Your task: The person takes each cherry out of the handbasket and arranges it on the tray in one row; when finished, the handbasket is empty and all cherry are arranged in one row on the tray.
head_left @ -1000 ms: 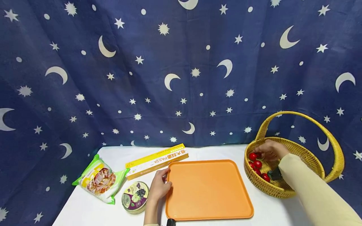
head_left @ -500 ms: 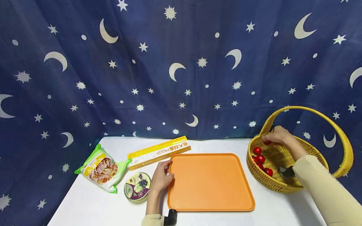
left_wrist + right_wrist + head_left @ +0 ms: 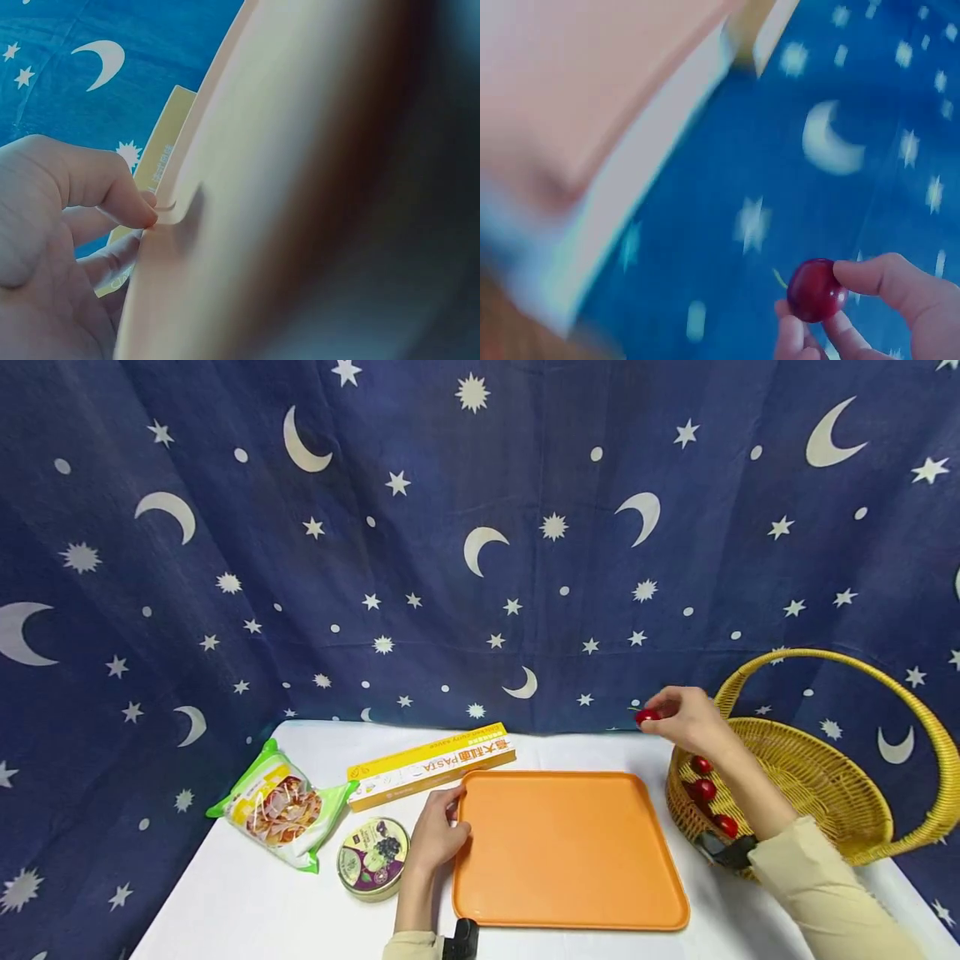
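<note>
Between the thumb and fingers of my right hand (image 3: 686, 720) a dark red cherry (image 3: 813, 291) with a short green stem is pinched, up in the air left of the basket's rim. The yellow wicker basket (image 3: 840, 785) stands at the right with several red cherries (image 3: 703, 789) inside, partly hidden by my forearm. My left hand (image 3: 438, 833) grips the left edge of an orange rectangular tray (image 3: 570, 852); in the left wrist view, the thumb and fingers pinch the tray's rim (image 3: 154, 214).
A yellow and white pasta box (image 3: 431, 767) lies behind the tray's left corner. Left of my left hand are a round tin (image 3: 372, 858) with grapes on its lid and a green and white food bag (image 3: 281, 810). A blue star-patterned curtain (image 3: 420, 543) hangs behind the table.
My right hand has come up out of the basket with a cherry and moved left past its rim. The left hand keeps its grip on the tray. The head view has shifted slightly.
</note>
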Demonstrator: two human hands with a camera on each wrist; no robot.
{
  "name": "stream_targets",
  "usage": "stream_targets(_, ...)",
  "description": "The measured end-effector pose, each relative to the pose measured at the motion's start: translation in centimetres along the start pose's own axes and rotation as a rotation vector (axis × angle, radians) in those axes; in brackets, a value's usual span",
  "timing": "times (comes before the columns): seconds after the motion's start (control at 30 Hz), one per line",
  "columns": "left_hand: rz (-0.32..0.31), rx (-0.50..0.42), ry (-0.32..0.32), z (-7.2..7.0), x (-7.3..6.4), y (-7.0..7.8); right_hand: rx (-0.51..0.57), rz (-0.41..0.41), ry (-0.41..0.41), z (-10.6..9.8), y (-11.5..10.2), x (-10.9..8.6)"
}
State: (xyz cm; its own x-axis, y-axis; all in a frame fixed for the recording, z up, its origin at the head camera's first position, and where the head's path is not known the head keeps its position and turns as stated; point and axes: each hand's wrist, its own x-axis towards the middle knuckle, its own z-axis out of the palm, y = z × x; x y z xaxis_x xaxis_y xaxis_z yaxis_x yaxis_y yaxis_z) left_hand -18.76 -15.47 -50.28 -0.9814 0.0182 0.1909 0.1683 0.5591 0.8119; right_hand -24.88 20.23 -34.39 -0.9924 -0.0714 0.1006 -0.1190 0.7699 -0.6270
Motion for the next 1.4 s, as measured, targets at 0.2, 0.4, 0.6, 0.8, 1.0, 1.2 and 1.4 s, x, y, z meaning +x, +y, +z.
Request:
stream_targets(0.2,-0.016,0.007,-0.009,-0.4,-0.1,-0.2,0.195,-0.099,-0.03,10.3,-3.7,-0.3)
stream_targets(0.4,-0.006,0.004,-0.023,-0.3,0.1,0.0,0.289,-0.065,-0.125,17.9,-6.1,-1.2)
stream_targets(0.6,-0.025,-0.013,-0.05,-0.2,0.1,0.3,0.293,-0.049,-0.16,21.2,-7.0,-1.8)
stream_targets(0.8,0.025,0.001,-0.024,-0.2,0.0,0.3,0.188,-0.08,-0.179,22.0,-7.4,-1.7)
stream_targets(1.0,-0.003,0.002,-0.023,-0.3,0.1,0.3,0.136,-0.072,-0.248,22.0,-7.7,-1.4)
stream_targets(1.2,-0.026,0.001,-0.044,-0.2,0.4,0.3,0.126,-0.11,-0.257,21.6,-7.8,-1.6)
stream_targets(1.4,-0.056,0.005,-0.052,-0.2,0.4,0.3,0.11,-0.074,-0.283,21.5,-7.9,-1.5)
